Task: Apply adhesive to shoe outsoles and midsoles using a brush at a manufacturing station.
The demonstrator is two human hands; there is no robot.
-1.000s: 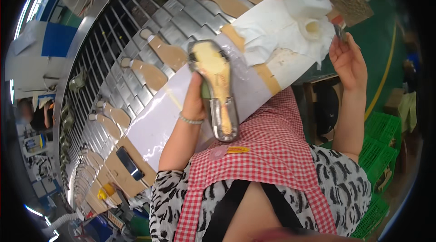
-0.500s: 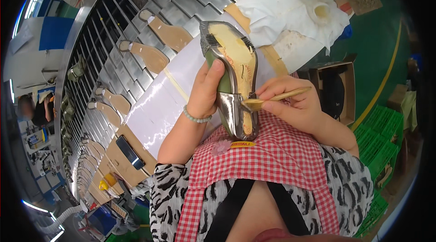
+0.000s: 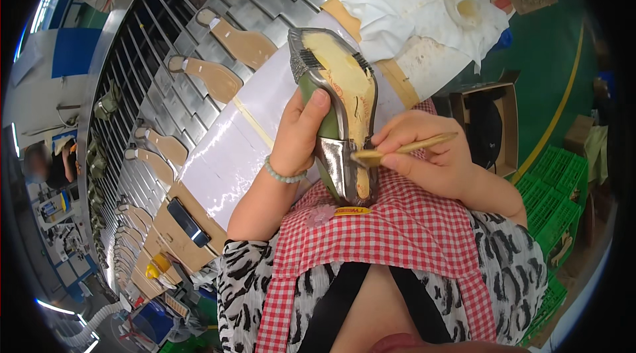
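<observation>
A shoe upper stretched over a green last (image 3: 309, 91) is held sole up in front of my apron. My left hand (image 3: 297, 129) wraps its left side, the thumb lying along the edge. The shoe has a shiny metallic heel part and dark grey edges around a pale, yellowish insole (image 3: 360, 111). Between the thumb and fingers of my right hand (image 3: 424, 151) is a brush (image 3: 416, 144) with a thin wooden handle. Its bristle end touches the insole and folded edge near the heel.
A white-covered bench (image 3: 222, 154) lies beyond the shoe, with a phone (image 3: 188, 222) at left. Tan soles (image 3: 213, 79) lie on the metal slat conveyor. A white cloth (image 3: 391, 22) and a small cup of pale liquid (image 3: 466, 10) sit far right. Green crates (image 3: 550, 187) and a cardboard box (image 3: 509, 124) stand right.
The brush tip has shifted slightly left and down across the heel end of the insole. My left hand keeps its hold, and the shoe stays nearly in place.
</observation>
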